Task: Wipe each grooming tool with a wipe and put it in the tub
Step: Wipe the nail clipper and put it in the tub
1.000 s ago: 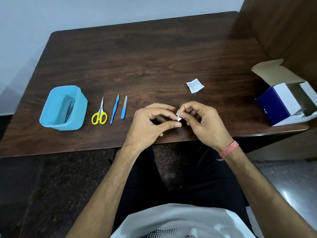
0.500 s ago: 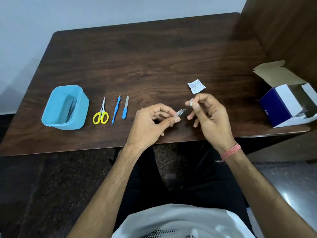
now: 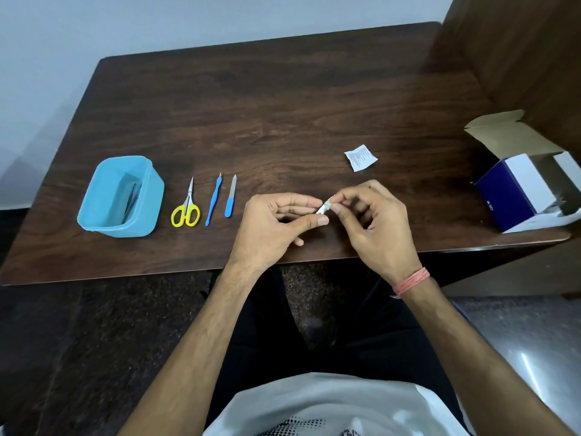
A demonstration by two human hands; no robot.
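**Both hands meet over a small metal tool at the counter's near edge**

Nearest us lie a white shirt with a dotted black print and dark trousers, and both bare forearms reach forward from there. A band of coral-pink thread (image 3: 412, 281) wraps the right wrist.

Just past the counter (image 3: 283, 105) edge, our left hand (image 3: 270, 228) has its fingers curled, thumb and forefinger pinching a small, narrow silvery tool (image 3: 323, 209) (too small for us to name its kind). Our right hand (image 3: 377, 225) meets it from the other side, its thumb and forefinger tips pinched around the tool's far end with a scrap of white wipe (image 3: 330, 202) between them; the other fingers are bent loosely.

To the left, three tools lie parallel on the dark, grained wood, points away from us: a short file with a blue handle and flat metal blade (image 3: 230, 196), just beside it a slim blue stick with a fine metal tip (image 3: 213, 199), then scissors with yellow loop handles (image 3: 186, 206). Farther left stands the tub (image 3: 94, 196), pale blue plastic, rounded-rectangular, with something thin and dark leaning inside.

Beyond the hands rests a torn white sachet (image 3: 361, 157) with tiny print, crinkled and square. At the far right sits an open cardboard box (image 3: 515, 190), navy and white, its brown flap raised. A plain pale wall stands behind the counter.
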